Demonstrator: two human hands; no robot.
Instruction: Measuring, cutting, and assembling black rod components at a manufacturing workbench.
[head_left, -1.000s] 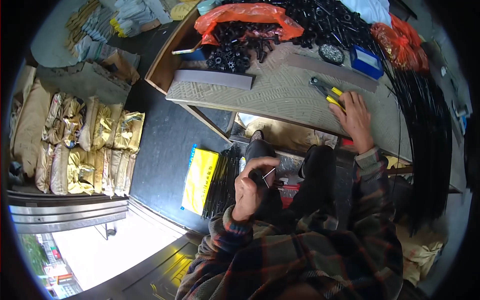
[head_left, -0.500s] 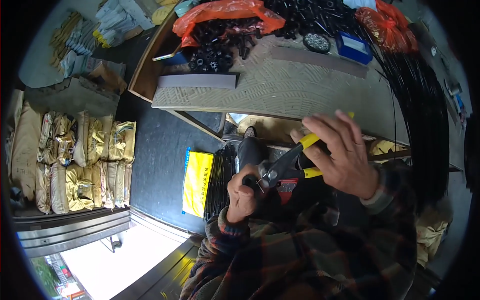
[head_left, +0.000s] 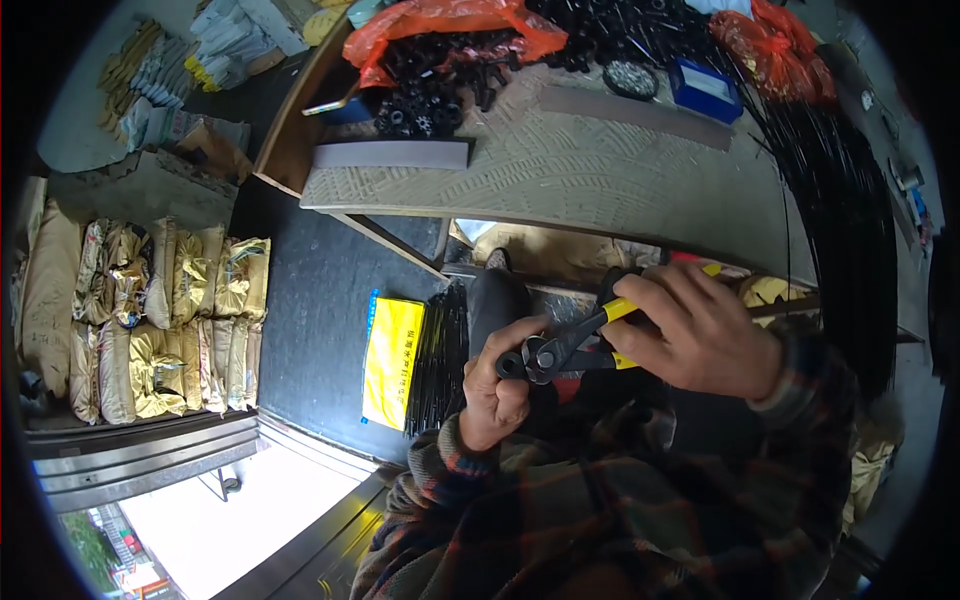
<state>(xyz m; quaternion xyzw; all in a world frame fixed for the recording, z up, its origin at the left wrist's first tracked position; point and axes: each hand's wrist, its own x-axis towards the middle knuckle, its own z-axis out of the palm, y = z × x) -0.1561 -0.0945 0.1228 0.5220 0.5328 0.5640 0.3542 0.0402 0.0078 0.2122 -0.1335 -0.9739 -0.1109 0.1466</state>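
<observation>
Over my lap, my left hand [head_left: 488, 395] pinches a small black round part [head_left: 510, 366] with a hole in its end. Pincers [head_left: 572, 343] with a dark head and yellow handles point toward it. Their jaws meet the side of the black part; whether they bite on anything there is too small to tell. My right hand [head_left: 705, 335] is wrapped around the yellow handles, which stand a little apart.
Ahead is a workbench [head_left: 600, 185] with heaps of black parts, an orange bag [head_left: 455, 28], a blue box [head_left: 705, 90] and grey strips. Long black rods [head_left: 850, 220] hang over its right side. A yellow package [head_left: 393, 362] lies on the floor; wrapped bundles [head_left: 160, 320] fill the left.
My right hand's fingers have curled closer round the handles, which are nearer together. The black part has turned so its hole faces up, and the thin bright wire beside the jaws no longer shows.
</observation>
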